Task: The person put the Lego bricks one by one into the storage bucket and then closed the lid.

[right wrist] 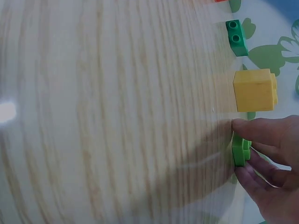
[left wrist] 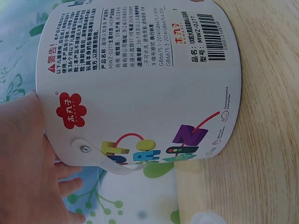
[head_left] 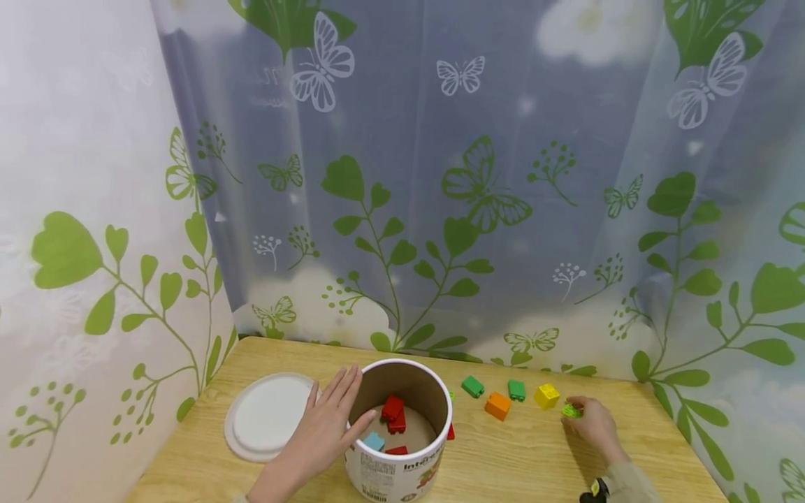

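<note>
My right hand (head_left: pixel 596 423) pinches a light green toy brick (right wrist: pixel 239 151) between thumb and fingers, low over the right side of the table. Just left of it sits a yellow brick (head_left: pixel 547 396). My left hand (head_left: pixel 327 424), fingers straight, lies against the left rim of a white round bucket (head_left: pixel 371 478). Inside the bucket are red bricks (head_left: pixel 394 413) and a light blue brick (head_left: pixel 374 441). In the left wrist view, printed labels and a white strap handle (left wrist: pixel 110 161) show on the bucket's side.
Two green bricks (head_left: pixel 473 386) and an orange brick (head_left: pixel 498 406) lie between the bucket and the yellow brick. Red and light green bits peek out behind the bucket's right side. A white round lid (head_left: pixel 270 413) rests at left. A patterned curtain (head_left: pixel 415 209) borders the wooden table (head_left: pixel 503 468).
</note>
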`<state>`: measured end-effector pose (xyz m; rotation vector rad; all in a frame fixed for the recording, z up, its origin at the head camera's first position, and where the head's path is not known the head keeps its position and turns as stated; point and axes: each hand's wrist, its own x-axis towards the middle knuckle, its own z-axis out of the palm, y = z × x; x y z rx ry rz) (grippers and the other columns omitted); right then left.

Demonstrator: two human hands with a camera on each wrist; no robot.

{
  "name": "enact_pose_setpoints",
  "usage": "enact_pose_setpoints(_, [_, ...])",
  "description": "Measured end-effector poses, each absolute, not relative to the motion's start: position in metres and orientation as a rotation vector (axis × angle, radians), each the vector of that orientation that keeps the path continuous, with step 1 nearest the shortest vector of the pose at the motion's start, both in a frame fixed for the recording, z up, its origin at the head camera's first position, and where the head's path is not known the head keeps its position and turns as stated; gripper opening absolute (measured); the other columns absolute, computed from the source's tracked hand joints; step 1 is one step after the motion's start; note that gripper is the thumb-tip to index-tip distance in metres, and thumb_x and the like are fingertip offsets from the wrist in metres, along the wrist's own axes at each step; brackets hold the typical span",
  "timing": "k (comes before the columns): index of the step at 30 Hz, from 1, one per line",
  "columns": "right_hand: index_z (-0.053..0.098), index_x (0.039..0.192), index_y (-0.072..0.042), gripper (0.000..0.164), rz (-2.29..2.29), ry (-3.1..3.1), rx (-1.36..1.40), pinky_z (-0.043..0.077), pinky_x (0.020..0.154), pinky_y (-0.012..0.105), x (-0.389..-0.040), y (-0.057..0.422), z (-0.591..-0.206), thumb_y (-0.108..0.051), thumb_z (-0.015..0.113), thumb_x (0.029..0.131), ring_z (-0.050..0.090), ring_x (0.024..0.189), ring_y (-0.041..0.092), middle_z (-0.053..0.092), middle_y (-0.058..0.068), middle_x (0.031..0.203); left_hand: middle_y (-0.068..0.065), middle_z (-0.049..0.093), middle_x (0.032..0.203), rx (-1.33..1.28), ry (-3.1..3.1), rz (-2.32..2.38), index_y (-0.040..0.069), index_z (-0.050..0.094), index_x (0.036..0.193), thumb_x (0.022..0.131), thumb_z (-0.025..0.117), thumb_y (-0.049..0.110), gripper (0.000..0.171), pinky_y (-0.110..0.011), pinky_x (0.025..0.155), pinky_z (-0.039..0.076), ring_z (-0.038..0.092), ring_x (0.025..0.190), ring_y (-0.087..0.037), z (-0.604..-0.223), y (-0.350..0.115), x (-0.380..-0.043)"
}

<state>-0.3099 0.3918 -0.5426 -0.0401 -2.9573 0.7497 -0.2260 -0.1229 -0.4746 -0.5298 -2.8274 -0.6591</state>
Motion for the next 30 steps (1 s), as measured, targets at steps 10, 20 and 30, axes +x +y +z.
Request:
enact_pose_setpoints(10, [0.069, 0.114, 0.012, 0.038, 0.756, -2.924, -0.009, 0.053, 0.08, 0.051, -0.306, 0.388, -0.54, -0.006, 0.078, 0.082, 0.068, 0.094, 0.04, 0.071, 0.028, 0.108, -0.012, 0.029, 0.165, -0.534, -2.818, -0.649, 0.004, 0.033, 0.158, 0.103, 0.049, 0.055, 0.077, -0.068, 0.118, 0.013, 0.024, 0.153, -0.032, -0.474, -0.122, -0.225])
enact_pose_setpoints(20, [0.067, 0.119, 0.012, 0.041, 0.799, -2.852, -0.026, 0.055, 0.079, 0.052, -0.298, 0.381, -0.522, -0.005, 0.075, 0.083, 0.066, 0.097, 0.044, 0.067, 0.03, 0.115, -0.011, 0.028, 0.166, -0.527, -2.824, -0.663, 0.005, 0.032, 0.159, 0.103, 0.051, 0.053, 0.076, -0.068, 0.118, 0.011, 0.023, 0.154, -0.032, -0.472, -0.122, -0.224])
enact_pose_setpoints(30, [0.068, 0.121, 0.008, 0.041, 0.759, -2.802, 0.048, 0.055, 0.077, 0.053, -0.286, 0.361, -0.495, -0.007, 0.079, 0.084, 0.067, 0.092, 0.039, 0.067, 0.029, 0.115, -0.012, 0.029, 0.165, -0.532, -2.824, -0.663, 0.005, 0.033, 0.159, 0.103, 0.047, 0.057, 0.077, -0.069, 0.118, 0.012, 0.022, 0.154, -0.031, -0.473, -0.123, -0.226])
